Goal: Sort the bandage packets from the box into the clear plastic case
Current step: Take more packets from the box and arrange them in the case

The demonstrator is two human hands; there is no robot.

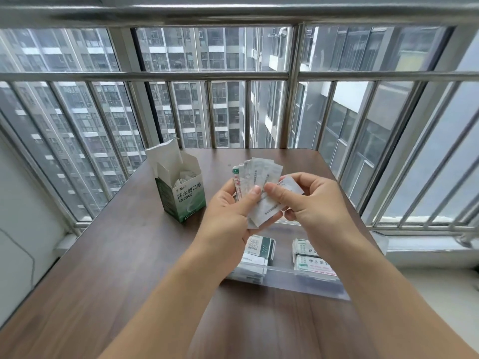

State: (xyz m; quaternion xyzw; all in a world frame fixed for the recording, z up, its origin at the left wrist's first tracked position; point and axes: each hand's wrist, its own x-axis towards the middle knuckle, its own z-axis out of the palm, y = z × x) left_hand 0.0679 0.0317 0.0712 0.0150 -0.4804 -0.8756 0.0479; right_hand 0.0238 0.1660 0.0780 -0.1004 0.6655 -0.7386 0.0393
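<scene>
Green-and-white box standing upright at the left of the brown tabletop, top flaps open, a few white packets visible inside. Printed characters on its front face.

Right of the box, above the tabletop's middle: left hand, its grip curled round a fanned bunch of bandage packets, thumb pressed across their lower front, fingers behind. Packets mostly white and translucent, spread like cards, one at the fan's left edge with red and green print.

Just right of that: right hand, its grip pinching a single packet, thumb on the front, fingers curled behind. That packet tilted, its lower end overlapping the bottom of the fan, its upper corner poking out past the right thumb. Both hands close together, thumbs nearly meeting, held up clear of the tabletop.

Below the hands, toward the tabletop's right side: clear plastic case, lying flat, partly hidden by both forearms. Inside at its left, a stack of green-and-white packets; inside at its right, well apart from the first, a second stack with green and red print. Bare case floor between the two stacks.

Behind everything: metal window bars and grey high-rise blocks beyond the glass.
</scene>
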